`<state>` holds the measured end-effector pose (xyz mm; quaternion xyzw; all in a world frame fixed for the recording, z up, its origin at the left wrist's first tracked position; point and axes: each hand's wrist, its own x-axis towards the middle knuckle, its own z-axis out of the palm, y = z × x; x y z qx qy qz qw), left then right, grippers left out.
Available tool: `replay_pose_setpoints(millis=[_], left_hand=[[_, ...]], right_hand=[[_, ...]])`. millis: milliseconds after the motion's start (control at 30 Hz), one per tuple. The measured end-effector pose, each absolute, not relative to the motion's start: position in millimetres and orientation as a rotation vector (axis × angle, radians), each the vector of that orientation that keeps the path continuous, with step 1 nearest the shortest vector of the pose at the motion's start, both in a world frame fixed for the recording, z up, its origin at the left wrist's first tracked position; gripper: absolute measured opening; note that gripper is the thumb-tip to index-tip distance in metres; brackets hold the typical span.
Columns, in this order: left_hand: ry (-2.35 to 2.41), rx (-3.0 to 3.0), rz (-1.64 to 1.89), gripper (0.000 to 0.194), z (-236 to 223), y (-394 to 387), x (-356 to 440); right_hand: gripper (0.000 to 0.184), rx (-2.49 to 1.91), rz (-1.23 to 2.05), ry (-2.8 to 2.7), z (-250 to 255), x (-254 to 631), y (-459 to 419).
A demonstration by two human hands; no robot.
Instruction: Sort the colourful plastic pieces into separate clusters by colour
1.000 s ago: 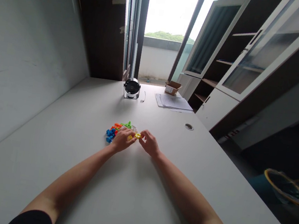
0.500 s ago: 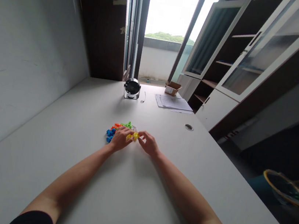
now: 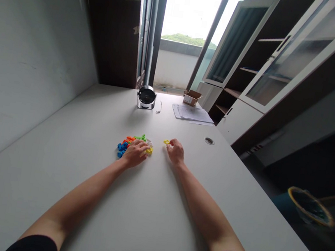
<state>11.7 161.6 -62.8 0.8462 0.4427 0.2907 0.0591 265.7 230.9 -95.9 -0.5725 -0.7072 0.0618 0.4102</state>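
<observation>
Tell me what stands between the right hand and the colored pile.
A yellow piece at the pile's right edge, beside the left hand. Nothing else visible lies between the pile and the right hand.

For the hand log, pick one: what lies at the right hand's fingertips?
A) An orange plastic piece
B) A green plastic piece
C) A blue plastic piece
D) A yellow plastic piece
D: a small yellow plastic piece lies at the fingertips of the right hand, apart from the coloured plastic pieces by the left hand.
</observation>
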Motion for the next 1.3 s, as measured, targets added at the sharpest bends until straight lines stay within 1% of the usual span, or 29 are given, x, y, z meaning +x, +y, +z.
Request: replay_pose_setpoints(millis=[133, 333, 567, 767, 967, 1300], left_hand=[[1.276, 2.628, 0.821, 0.027, -63, 163, 12], [1.257, 2.607, 0.825, 0.027, -63, 162, 11], [1.267, 2.673, 0.826, 0.028, -65, 164, 10], [1.278, 2.729, 0.823, 0.029, -66, 163, 9], [1.291, 2.75, 0.83, 0.028, -66, 163, 10], [1.258, 2.784, 0.798, 0.027, -63, 162, 10]], right_hand=[[0.009, -1.508, 0.137, -1.826, -103, 265, 234], [0.009, -1.448, 0.088, -1.849, -102, 262, 230], [0.013, -1.424, 0.149, -2.031, -95, 256, 224], [0.011, -1.439, 0.191, -2.114, -92, 254, 223], [0.024, -1.452, 0.187, -2.19, -95, 253, 224], [0.026, -1.48, 0.181, -2.247, -96, 254, 224]])
